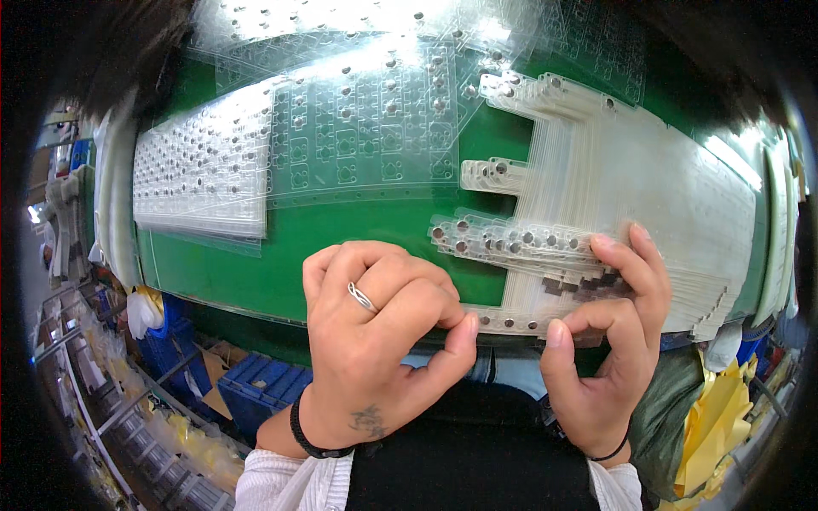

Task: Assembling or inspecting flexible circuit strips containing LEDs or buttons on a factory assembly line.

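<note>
A narrow clear plastic strip with a row of dark round dots (509,323) spans the gap between my hands at the table's near edge. My left hand (383,328) pinches its left end between thumb and forefinger. At the other end, my right hand (609,332) closes thumb and bent forefinger on the strip, while its other fingers stretch up beside a stack of similar dotted strips (511,240). That stack lies on a fanned pile of clear plastic sheets (630,179) with dotted tabs on their left side.
On the green table (341,230), a stack of dotted clear sheets (204,162) lies at the left, with large embossed clear sheets (366,119) beside and behind it. Below the table are a blue crate (260,387) at the left and yellow sheets (720,426) at the right.
</note>
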`<state>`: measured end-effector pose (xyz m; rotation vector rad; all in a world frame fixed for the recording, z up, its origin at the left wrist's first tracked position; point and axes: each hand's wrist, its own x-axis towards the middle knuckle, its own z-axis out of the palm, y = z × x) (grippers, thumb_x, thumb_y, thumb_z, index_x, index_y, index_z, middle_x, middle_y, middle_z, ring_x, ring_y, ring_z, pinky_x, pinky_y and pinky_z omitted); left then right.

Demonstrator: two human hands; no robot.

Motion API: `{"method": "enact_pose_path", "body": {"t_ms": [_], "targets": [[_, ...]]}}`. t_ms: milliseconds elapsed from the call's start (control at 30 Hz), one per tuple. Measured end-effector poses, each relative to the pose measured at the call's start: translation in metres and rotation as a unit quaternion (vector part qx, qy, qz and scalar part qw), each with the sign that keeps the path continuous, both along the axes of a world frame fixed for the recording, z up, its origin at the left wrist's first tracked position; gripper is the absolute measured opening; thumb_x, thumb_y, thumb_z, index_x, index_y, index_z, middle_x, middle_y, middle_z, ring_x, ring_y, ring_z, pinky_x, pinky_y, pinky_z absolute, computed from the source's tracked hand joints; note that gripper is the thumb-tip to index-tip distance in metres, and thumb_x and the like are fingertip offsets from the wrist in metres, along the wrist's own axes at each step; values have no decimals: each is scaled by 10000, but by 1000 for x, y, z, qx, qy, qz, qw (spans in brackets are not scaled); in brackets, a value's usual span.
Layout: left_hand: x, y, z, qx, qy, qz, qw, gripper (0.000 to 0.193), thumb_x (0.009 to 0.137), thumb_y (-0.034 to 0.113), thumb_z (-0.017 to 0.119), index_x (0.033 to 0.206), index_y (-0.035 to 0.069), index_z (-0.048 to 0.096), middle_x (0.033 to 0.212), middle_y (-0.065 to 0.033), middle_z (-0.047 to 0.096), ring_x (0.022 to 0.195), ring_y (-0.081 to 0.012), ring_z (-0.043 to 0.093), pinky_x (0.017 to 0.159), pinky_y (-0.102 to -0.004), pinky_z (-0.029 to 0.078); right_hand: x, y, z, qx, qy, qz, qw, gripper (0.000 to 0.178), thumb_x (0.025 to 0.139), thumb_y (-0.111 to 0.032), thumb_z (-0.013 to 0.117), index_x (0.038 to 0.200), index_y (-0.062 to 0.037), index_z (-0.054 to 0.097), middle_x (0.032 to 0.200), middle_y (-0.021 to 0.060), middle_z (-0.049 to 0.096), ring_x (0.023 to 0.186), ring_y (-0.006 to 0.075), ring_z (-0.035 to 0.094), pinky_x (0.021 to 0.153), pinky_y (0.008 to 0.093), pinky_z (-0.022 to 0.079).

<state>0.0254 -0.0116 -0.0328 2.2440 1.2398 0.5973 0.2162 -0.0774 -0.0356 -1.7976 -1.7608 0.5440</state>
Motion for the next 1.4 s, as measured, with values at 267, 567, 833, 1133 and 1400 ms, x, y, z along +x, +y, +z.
{"method": "enact_pose_path", "body": {"t_ms": [267,567,833,1133,1400], "targets": [[1,1,2,-5,7,-7,1000,177,623,37,735,688,110,588,781,-22,626,809,-238,549,802,-346,377,2,-1,3,-11,-17,5,1000,136,730,-21,642,798,-81,540,1328,156,502,1364,410,328,1097,485,270],[3,0,1,-8,6,-4,1000,180,625,26,727,691,105,579,776,-29,616,824,-240,546,808,-350,381,2,0,0,2,-12,10,1000,150,713,-16,659,798,-74,549,1312,147,502,1352,422,331,1096,493,267],[2,1,14,-7,66,10,998,168,642,70,732,706,91,578,764,-55,603,793,-251,547,764,-352,383,1,1,-1,8,-50,31,998,165,733,-39,658,818,-61,518,1315,165,483,1342,423,337,1087,500,269],[10,-8,-3,30,35,9,999,190,706,145,777,827,79,646,789,-65,567,753,-251,542,696,-357,388,-5,0,-9,38,-55,8,998,166,782,-60,657,860,-40,512,1303,196,479,1319,421,360,1088,485,272],[-1,-1,-2,0,-38,16,999,141,684,21,767,786,60,678,776,-74,584,770,-233,575,647,-309,452,2,0,-10,74,-34,22,996,481,715,-124,746,1135,-15,538,1288,180,507,1280,419,411,1076,518,289]]}}
